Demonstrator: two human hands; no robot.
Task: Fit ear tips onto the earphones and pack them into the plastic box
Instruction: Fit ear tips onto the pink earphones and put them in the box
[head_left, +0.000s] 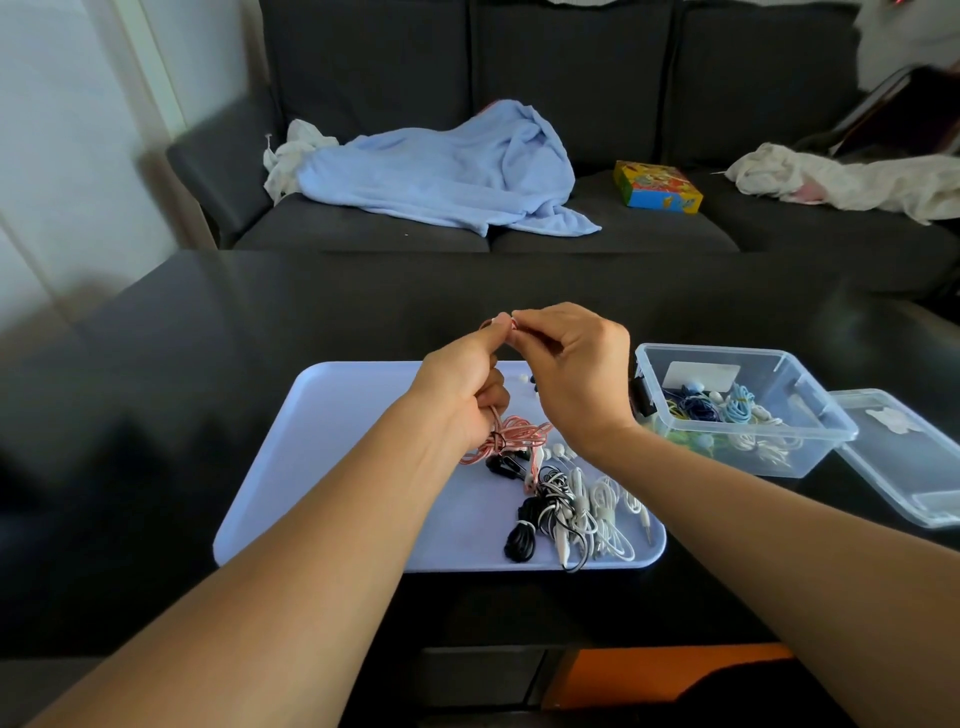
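Observation:
My left hand (465, 382) grips a pink earphone set, whose coiled cable (514, 439) hangs below the palm over the lilac tray (332, 467). Its thumb and forefinger hold one earbud up at the fingertips. My right hand (569, 376) pinches something tiny against that earbud; the item is too small to make out. Black, striped and white earphones (566, 512) lie tangled on the tray's near right part. A few loose ear tips (525, 378) sit on the tray behind my hands. The clear plastic box (810, 410) at the right holds several coiled earphones.
The box's clear lid (904, 457) lies on the dark table right of the box. Beyond the table stands a grey sofa with a light blue blanket (441, 171), a colourful carton (657, 186) and white cloths.

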